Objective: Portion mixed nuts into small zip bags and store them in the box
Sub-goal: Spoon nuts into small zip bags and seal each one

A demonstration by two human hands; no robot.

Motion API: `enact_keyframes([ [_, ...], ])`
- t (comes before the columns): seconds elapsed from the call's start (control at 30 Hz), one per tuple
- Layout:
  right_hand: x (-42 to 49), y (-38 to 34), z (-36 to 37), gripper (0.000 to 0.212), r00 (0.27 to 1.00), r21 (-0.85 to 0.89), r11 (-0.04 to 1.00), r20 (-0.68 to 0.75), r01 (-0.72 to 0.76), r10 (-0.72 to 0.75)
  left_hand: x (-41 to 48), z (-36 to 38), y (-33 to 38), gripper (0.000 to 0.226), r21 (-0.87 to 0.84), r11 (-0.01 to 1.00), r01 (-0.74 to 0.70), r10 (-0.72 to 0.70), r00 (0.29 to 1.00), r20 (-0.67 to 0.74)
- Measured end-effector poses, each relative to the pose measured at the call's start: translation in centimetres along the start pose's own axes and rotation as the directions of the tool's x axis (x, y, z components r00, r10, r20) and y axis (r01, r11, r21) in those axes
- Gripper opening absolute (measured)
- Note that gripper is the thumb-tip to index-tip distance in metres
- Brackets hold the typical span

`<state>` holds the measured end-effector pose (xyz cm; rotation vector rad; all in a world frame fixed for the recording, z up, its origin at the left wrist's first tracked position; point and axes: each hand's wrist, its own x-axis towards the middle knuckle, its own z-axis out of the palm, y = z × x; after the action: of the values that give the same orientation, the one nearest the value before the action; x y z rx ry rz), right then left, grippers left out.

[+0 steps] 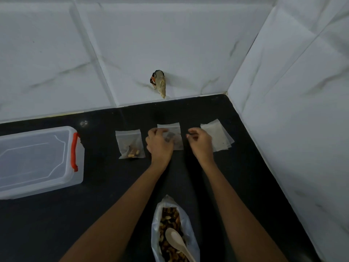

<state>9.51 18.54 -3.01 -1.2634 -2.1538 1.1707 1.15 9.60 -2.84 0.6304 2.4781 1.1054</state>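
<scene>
The left hand point(160, 143) is lying over the middle zip bag point(176, 142), with its fingers curling down onto the plastic. Its grip is holding the bag's left half against the black surface point(113, 186). The right hand point(200, 141) is hovering just beside the bag's right edge, fingers curling toward the thumb. Whether that grip is pinching the edge or holding nothing cannot be told. Dark contents are showing through the plastic, and the state of the zip is unreadable.

To the left, a filled zip bag point(130, 146) is lying flat, with nuts gathering at its lower end. To the right, a stack of empty bags point(217, 137) is lying fanned. The lidded box point(37, 159) is standing well apart at far left. Nearest the person, the bulk nut bag point(170, 220) is lying open with a spoon point(177, 242) resting in its mouth.

Risk, as judged: uneven pressing along the zip may be leaving a gap, so nuts could spill once the bag is lifted toward the box. A forearm drawing back could catch the spoon or the open bulk nut bag and scatter the contents.
</scene>
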Motion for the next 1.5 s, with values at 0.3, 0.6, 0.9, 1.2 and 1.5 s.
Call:
enact_keyframes([
  [0.3,2.5,5.4,-6.5,0.024,0.936,-0.038,0.961,-0.242,-0.274,0.257,-0.9,5.3,5.2,0.020,-0.286,0.954,0.094,0.005,0.944,0.330],
  [0.6,4.1,6.7,-7.1,0.033,0.949,-0.263,0.927,-0.240,-0.268,0.206,0.0,9.2,6.4,0.016,-0.399,0.818,0.415,-0.280,0.892,0.355],
  [0.9,4.3,6.2,-7.6,0.017,0.930,0.036,0.951,-0.203,-0.307,0.308,-0.1,9.8,6.6,0.024,-0.387,0.824,0.414,-0.276,0.890,0.363],
  [1.2,3.5,5.3,-8.4,0.012,0.904,0.323,0.889,-0.172,-0.324,0.391,-0.6,8.9,7.4,0.036,-0.479,0.767,0.427,-0.262,0.890,0.373],
  [1.5,-0.9,2.8,-9.1,0.014,0.896,0.526,0.776,-0.056,-0.348,0.440,-3.0,5.0,8.0,0.005,-0.680,0.608,0.410,-0.181,0.905,0.384],
])
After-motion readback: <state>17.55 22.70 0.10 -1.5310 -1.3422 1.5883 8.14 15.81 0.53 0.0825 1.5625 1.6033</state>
